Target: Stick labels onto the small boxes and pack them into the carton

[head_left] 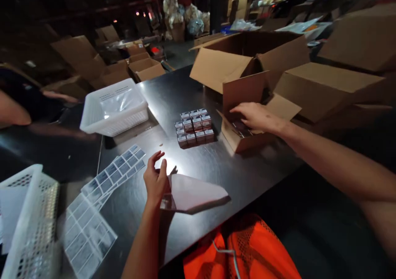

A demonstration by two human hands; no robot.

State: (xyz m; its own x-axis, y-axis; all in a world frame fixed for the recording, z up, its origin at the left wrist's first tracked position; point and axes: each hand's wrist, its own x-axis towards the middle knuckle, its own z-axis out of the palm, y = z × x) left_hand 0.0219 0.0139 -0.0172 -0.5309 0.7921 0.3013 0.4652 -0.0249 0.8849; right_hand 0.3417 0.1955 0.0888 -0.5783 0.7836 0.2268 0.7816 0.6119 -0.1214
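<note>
My left hand (155, 178) is over the metal table, thumb and fingers apart, with nothing seen in it. Right beside it lies a white sheet of paper (198, 192), its left end partly behind the hand. My right hand (255, 116) reaches into a small open carton (244, 143), fingers stretched over dark packs inside; the fingertips are partly hidden. Between the hands, several small boxes (194, 126) stand in rows on the table. Sheets of labels (116, 171) lie left of my left hand, overlapping more pale label sheets (88, 233).
A white plastic basket (114, 122) with clear bags stands at the far left of the table. Another white basket (34, 221) is at the near left. Behind the small carton stands a large open cardboard box (222, 66). A person's arm (14, 109) shows at the left.
</note>
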